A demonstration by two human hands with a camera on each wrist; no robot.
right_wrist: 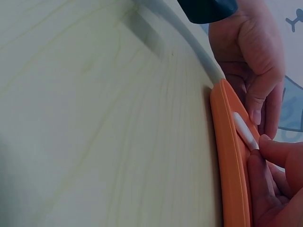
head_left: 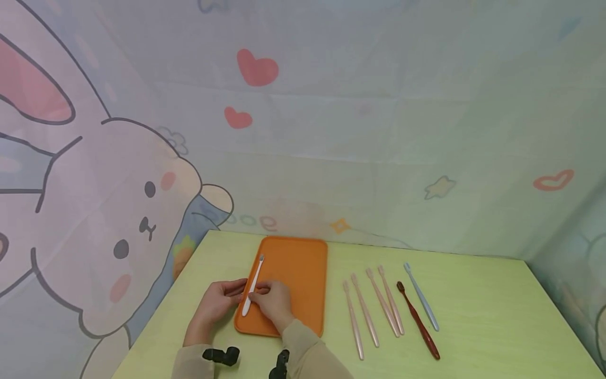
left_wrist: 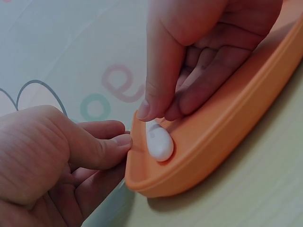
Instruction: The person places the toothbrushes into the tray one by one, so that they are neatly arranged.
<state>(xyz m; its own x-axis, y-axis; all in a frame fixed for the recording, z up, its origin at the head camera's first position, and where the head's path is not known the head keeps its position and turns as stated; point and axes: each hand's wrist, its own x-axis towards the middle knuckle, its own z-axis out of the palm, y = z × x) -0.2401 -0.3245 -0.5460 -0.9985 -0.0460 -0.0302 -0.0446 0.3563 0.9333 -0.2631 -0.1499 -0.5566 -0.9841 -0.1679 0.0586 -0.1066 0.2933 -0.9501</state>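
A white toothbrush (head_left: 253, 284) lies lengthwise along the left side of an orange tray (head_left: 303, 273), its bristle head toward the far end. My right hand (head_left: 274, 302) reaches over the tray and pinches the handle between thumb and fingertips; the rounded handle end (left_wrist: 161, 144) shows below them in the left wrist view. My left hand (head_left: 220, 302) is at the tray's left rim. Its thumb (left_wrist: 111, 146) and fingers hold that edge, close beside the toothbrush; part of these fingers is hidden behind the rim.
To the tray's right lie several pale pink toothbrushes (head_left: 364, 310), a dark red-brown toothbrush (head_left: 418, 321) and a light blue one (head_left: 423, 298), roughly side by side. They rest on a light green-yellow table (head_left: 497, 316). A printed cloth (head_left: 355, 131) hangs behind.
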